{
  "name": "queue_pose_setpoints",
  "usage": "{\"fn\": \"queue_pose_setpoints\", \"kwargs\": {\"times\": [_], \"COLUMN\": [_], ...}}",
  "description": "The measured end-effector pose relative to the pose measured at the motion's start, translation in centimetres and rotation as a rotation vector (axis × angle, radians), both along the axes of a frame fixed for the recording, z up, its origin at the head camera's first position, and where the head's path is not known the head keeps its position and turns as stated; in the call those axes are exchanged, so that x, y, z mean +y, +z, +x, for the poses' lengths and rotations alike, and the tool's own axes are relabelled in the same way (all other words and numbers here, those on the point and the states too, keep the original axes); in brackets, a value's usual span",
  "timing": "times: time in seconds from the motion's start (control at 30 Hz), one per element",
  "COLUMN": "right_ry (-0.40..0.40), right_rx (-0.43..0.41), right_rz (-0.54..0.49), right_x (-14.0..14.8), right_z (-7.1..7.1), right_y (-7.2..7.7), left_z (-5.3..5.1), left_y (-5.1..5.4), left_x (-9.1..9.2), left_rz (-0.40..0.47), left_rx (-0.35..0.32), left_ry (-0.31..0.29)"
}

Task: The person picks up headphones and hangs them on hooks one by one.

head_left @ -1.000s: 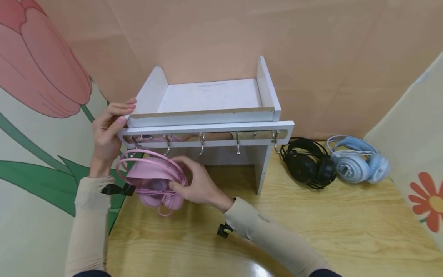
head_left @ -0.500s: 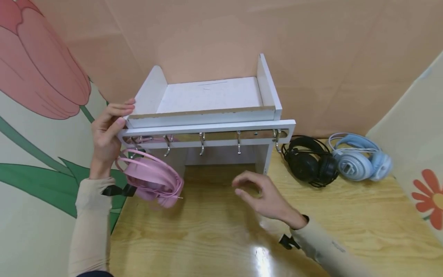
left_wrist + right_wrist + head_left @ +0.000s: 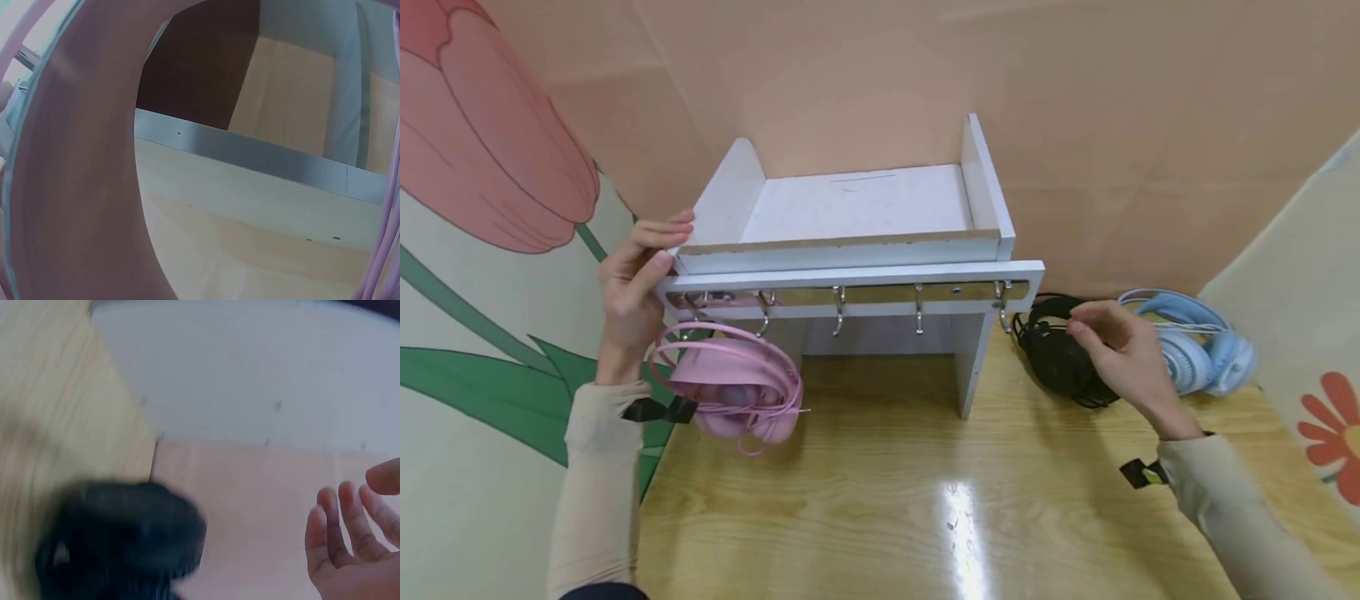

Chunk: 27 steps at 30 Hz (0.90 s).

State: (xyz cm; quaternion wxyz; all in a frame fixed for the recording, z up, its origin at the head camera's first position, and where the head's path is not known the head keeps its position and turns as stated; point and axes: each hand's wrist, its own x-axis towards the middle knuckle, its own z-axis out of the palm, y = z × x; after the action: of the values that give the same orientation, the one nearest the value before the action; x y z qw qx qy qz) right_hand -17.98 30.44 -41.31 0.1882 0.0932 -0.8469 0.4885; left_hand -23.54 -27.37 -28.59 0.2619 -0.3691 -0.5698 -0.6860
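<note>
My left hand (image 3: 636, 287) grips the left front corner of a white shelf (image 3: 850, 250) with a row of metal hooks along its front. Pink headphones (image 3: 737, 367) hang from the leftmost hook, just below that hand, their cord bundled around the ear cups. In the left wrist view the pink headband (image 3: 75, 156) fills the left side. Nothing is in my right hand (image 3: 1123, 358), whose fingers are loosely bent over the black headphones (image 3: 1056, 358) on the table. The right wrist view shows the black headphones (image 3: 125, 531), blurred, apart from the fingers.
Light-blue headphones (image 3: 1228, 358) lie right of the black ones, partly behind my right hand. The other hooks (image 3: 919, 312) hold nothing. A wooden table (image 3: 865, 500) is underneath, a brown backdrop (image 3: 1112, 125) behind, and flower-painted panels stand on both sides.
My right hand has let go of the pink headphones and travelled right to above the black headphones. The pink headphones have swung slightly on the hook. My left hand has stayed put.
</note>
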Motion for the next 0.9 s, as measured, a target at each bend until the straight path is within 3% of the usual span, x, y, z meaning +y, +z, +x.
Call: {"fn": "queue_pose_setpoints", "kwargs": {"times": [0.13,0.23,0.47,0.67,0.9], "right_ry": [-0.109,-0.137,-0.109,-0.062,-0.048], "right_rx": [-0.033,-0.104,-0.28,-0.362,-0.411], "right_rz": [0.116,0.176,0.242,0.271,0.377], "right_x": [3.0,4.9,7.8,8.9,9.9], "right_z": [-1.8,-3.4,-7.1,-9.4,-11.8], "right_y": [-0.2,-0.4,-2.1,-3.7,-5.1], "left_z": [0.0,-0.1,-0.1,-0.1,-0.1], "left_y": [0.0,-0.1,0.0,0.1,0.0], "left_x": [0.1,0.1,0.1,0.1,-0.1], "left_rz": [0.01,0.017,0.011,0.002,-0.014], "left_rx": [0.006,0.009,0.009,0.008,0.002], "left_ry": [-0.007,-0.002,0.006,0.015,0.017]}}
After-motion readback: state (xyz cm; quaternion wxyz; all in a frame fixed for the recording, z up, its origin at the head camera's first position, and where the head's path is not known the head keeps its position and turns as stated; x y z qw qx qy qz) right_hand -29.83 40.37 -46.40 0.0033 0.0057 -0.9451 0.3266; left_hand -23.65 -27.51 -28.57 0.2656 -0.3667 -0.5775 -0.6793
